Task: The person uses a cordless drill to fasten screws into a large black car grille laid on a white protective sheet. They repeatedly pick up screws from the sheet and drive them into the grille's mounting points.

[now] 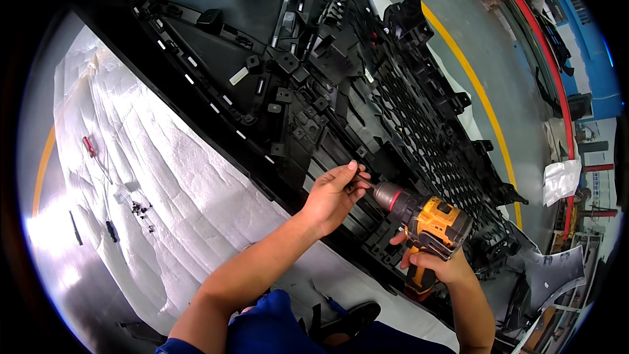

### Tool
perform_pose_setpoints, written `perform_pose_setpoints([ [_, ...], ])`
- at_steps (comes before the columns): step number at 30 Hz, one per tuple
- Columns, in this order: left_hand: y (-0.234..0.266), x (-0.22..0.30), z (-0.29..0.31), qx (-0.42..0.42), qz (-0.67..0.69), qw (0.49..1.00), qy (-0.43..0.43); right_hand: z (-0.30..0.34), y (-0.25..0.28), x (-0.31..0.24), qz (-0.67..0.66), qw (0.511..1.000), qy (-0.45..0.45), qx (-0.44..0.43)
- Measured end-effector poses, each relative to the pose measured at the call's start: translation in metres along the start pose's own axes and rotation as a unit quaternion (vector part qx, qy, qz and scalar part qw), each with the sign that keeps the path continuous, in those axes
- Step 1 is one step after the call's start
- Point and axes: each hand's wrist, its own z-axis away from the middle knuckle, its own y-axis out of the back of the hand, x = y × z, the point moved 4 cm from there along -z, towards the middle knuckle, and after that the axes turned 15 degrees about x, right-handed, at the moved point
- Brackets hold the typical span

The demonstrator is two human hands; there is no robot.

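Observation:
A large black plastic grille panel point(393, 111) lies on white padding, its mesh section toward the right. My right hand point(438, 261) grips the handle of a yellow and black cordless drill point(429, 219), whose bit points left at the panel's lower edge. My left hand point(335, 193) is at the bit's tip, fingers pinched around a small fastener that is mostly hidden, steadying it against the panel.
White padding sheet point(170, 177) covers the surface to the left. On it lie a red-handled screwdriver point(89, 147) and several small black screws point(141, 210). A yellow floor line point(472, 85) and a red rail point(544, 46) run at the right. My shoe point(347, 318) is below.

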Motion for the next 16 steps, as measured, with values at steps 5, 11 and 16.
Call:
perform_pose_setpoints([
  [5, 0.000, 0.006, 0.002, -0.006, 0.017, 1.000, -0.004, 0.001, -0.004, -0.001, 0.006, 1.000, -0.006, 0.010],
  [11, 0.001, 0.012, 0.001, -0.010, 0.030, 0.999, -0.005, -0.002, -0.008, -0.002, 0.005, 1.000, -0.001, 0.008],
  [16, 0.002, 0.015, -0.002, -0.010, 0.040, 0.999, 0.000, -0.006, -0.013, -0.002, -0.004, 0.999, -0.009, 0.052],
])
